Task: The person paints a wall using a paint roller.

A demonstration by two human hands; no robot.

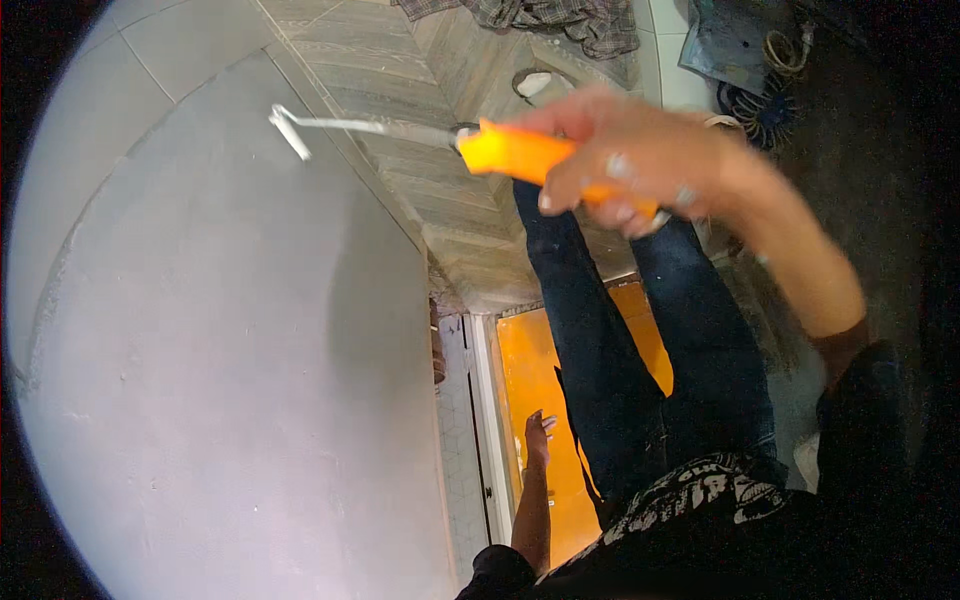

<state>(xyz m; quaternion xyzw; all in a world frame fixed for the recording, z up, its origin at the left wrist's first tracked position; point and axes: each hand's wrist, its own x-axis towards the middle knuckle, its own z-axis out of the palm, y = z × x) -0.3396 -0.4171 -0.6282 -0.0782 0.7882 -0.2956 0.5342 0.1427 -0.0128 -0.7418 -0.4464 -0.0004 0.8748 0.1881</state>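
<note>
My right hand (630,165), blurred by motion and spotted with white, is closed around the orange handle of a small paint roller (520,150). A thin metal rod runs left from the handle to a narrow white roller sleeve (293,138). The sleeve shows in front of the pale grey wall (240,330); whether it touches the surface I cannot tell. Lower in the view, my left hand (538,434) is by the orange door (530,370). Its fingers are apart and nothing shows in them.
Wood-patterned tiles (390,60) cover the floor, with checked cloth (590,20) at the far end. A round container with something white (535,84) is beyond my right hand. At the far right are a blue-grey sheet (730,45) and a dark coil (765,115). A white door frame (487,400) stands beside the wall.
</note>
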